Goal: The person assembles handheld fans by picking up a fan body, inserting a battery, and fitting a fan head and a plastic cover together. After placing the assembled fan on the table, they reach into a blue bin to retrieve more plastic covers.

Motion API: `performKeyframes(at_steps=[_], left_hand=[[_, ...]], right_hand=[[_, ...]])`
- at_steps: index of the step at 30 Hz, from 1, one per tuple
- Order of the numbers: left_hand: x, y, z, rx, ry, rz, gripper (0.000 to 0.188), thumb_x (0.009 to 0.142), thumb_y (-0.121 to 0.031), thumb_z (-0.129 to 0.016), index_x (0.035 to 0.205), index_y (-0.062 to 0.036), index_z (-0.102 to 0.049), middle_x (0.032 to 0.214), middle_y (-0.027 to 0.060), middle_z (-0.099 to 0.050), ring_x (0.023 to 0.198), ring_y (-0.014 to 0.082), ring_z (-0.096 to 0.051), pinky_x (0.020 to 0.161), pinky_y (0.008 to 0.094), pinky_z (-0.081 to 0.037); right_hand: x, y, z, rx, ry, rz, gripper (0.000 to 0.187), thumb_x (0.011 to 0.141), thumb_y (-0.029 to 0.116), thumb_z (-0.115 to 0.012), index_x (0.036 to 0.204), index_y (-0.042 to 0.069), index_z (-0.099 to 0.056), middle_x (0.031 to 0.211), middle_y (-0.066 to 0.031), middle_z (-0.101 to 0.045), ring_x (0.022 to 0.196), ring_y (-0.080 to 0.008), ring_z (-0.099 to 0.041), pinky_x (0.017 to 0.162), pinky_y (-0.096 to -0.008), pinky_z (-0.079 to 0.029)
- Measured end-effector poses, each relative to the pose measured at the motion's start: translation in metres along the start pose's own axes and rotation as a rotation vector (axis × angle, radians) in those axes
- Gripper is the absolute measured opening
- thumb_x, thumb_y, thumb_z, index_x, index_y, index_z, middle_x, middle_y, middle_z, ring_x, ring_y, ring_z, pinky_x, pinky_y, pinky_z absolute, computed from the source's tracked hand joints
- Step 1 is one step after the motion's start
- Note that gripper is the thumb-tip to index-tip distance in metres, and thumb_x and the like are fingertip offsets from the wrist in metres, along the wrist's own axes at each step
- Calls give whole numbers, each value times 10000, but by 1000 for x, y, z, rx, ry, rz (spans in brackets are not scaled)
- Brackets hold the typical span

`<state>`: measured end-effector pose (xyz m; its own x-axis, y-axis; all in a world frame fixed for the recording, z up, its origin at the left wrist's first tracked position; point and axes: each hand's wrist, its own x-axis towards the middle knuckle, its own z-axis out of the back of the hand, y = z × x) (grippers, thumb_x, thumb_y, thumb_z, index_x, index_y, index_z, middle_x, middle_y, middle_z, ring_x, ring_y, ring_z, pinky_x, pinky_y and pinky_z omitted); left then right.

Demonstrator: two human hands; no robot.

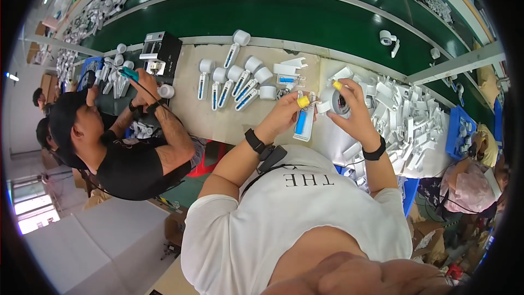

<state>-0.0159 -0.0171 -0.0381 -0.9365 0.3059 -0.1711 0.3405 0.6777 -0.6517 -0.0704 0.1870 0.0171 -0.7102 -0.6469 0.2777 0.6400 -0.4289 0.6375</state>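
My left hand is closed on a white plastic handle shell with a blue cylindrical battery in it. A round white head part with a dark inside is gripped in my right hand, close beside the top of the shell; whether the two are joined I cannot tell. Yellow covers sit on a finger of each hand. Just beyond my hands lie white shell pieces and another blue battery. To their left, several white handheld devices with round heads lie on the table.
A large pile of white plastic shells covers the table's right side. At left, a co-worker holds a teal power screwdriver beside a black-and-silver machine. A green conveyor belt runs behind; a blue bin stands far right.
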Motion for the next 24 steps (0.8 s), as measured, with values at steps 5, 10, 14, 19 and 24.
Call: performKeyframes(at_steps=[5,10,14,19,24], left_hand=[[-12,0,-15,-3,-124,-78,208,856,-94,-456,1035,8,-479,918,145,-598,823,233,-617,751,328,-490],[-22,-6,-30,77,-141,7,205,827,-63,-410,1017,11,-434,851,126,-576,702,216,-615,603,306,-510],[-29,-7,-35,148,-34,124,212,813,-77,-435,1002,18,-417,802,117,-558,613,187,-587,515,308,-495],[-35,-11,-45,392,-61,100,216,786,-81,-461,963,34,-415,777,125,-561,574,166,-564,481,290,-473],[-38,-9,-47,423,-62,94,193,788,-77,-450,950,22,-416,779,120,-565,577,162,-560,500,290,-478]], right_hand=[[-37,-19,-28,1437,139,-528,670,795,188,-571,1356,107,-214,1210,-117,-436,1085,-232,-465,841,-305,-429],[-51,-11,-36,895,-91,-343,703,708,33,-622,1317,97,-278,1154,-114,-474,1065,-228,-477,857,-308,-418],[-37,-3,-16,481,-157,68,671,618,-75,-680,1189,107,-377,1190,-109,-406,1103,-226,-439,905,-321,-393],[-40,-8,-12,259,-170,104,622,614,-19,-721,1133,104,-401,1218,-111,-402,1110,-253,-434,914,-333,-389],[-38,-4,-11,111,-194,169,560,616,15,-727,1086,99,-433,1188,-130,-449,1085,-288,-454,887,-349,-398]])
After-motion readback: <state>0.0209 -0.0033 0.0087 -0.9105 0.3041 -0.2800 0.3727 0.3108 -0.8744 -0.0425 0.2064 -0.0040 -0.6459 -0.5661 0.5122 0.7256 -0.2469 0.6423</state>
